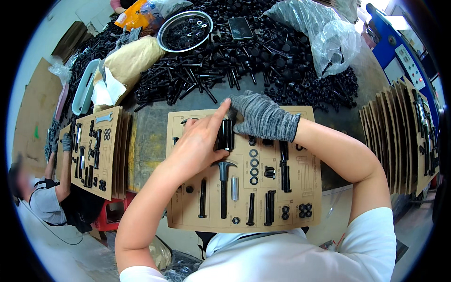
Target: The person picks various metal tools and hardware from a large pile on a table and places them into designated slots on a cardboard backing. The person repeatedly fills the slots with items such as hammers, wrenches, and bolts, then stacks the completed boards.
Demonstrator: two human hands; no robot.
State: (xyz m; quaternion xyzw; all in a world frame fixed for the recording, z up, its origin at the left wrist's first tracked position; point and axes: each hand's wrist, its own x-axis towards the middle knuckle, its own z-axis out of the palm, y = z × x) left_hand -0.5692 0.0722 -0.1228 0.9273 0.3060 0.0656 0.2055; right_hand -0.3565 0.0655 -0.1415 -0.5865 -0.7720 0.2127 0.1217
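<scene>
A brown cardboard panel (291, 216) with printed outlines lies in front of me, carrying hardware in groups. On its upper part, my bare left hand (199, 136) brackets a bundle of black bolts (226, 135), thumb at the lower end and fingers at the upper. My right hand (263, 116), in a grey knit glove, closes on the same bundle from the right; some fingertips are hidden. Below them sit a black T-shaped bolt (223, 190), a silver sleeve (235, 189) and a column of washers (253, 167). Long black bolts (284, 167) and black nuts (305, 210) occupy the right side.
Black bolts (202, 77) heap across the far table, with a metal bowl (162, 40), a phone (240, 28) and a plastic bag (324, 37). Filled cardboard panels stand in rows at left (120, 155) and right (390, 136). A co-worker (47, 197) works at far left.
</scene>
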